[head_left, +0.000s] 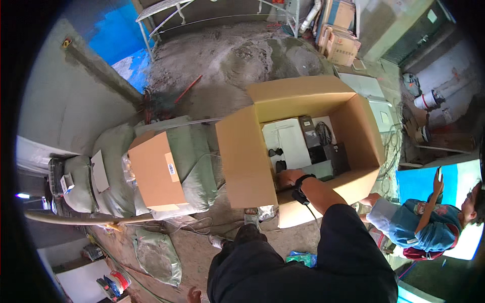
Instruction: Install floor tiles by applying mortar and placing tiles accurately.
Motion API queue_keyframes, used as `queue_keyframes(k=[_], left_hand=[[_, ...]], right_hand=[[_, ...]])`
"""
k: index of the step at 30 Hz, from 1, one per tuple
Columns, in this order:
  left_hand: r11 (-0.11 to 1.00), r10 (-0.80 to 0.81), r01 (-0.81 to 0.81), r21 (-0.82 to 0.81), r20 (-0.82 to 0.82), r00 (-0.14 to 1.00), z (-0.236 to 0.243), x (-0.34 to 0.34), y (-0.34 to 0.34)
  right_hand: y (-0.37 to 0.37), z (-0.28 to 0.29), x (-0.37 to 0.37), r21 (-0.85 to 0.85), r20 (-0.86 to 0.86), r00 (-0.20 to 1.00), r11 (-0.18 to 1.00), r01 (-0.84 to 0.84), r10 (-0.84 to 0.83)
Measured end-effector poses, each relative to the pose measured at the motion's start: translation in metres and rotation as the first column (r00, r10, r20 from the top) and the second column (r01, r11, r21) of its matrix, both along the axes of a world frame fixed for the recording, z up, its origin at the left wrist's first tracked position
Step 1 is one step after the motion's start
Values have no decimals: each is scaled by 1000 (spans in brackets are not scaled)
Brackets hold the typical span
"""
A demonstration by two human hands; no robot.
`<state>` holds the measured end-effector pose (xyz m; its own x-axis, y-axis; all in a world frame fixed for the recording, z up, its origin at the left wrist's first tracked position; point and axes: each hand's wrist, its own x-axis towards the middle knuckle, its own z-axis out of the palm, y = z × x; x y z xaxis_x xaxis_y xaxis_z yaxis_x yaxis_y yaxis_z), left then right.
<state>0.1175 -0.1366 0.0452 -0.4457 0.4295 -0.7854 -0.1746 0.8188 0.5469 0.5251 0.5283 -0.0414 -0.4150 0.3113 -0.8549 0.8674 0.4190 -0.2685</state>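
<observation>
My right hand (289, 178) reaches into a large open cardboard box (303, 108), close to its near left inner wall. A black band (301, 189) with a thin cord circles that wrist. Just beyond the fingers is a small black piece (280, 165), and another lies farther in, both against a white flat panel (287, 141). The fingertips are hidden, so a grip cannot be made out. Also in the box are dark boxes (308, 129), a coiled black cable (323, 132) and a grey flat item (319, 169). My left hand (193, 295) hangs low at the bottom edge, fingers apart, seemingly holding nothing.
Stuffed sacks (194, 156) stand left of the box, with a loose cardboard piece (157, 169) on them. A flattened sack (157, 256) and cables lie on the floor. Another person (429, 222) is at the right. A metal trestle (161, 10) and stacked cartons (339, 43) stand farther back.
</observation>
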Motion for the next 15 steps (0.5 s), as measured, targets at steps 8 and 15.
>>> queue_keyframes(k=[8, 15], left_hand=[[955, -288, 251, -160, -278, 916, 23, 0, -52], [922, -365, 330, -203, -170, 915, -31, -47, -12]], right_hand=[[-6, 85, -28, 122, -220, 975, 991, 46, -19], [-88, 166, 6, 474, -602, 797, 781, 406, -50]])
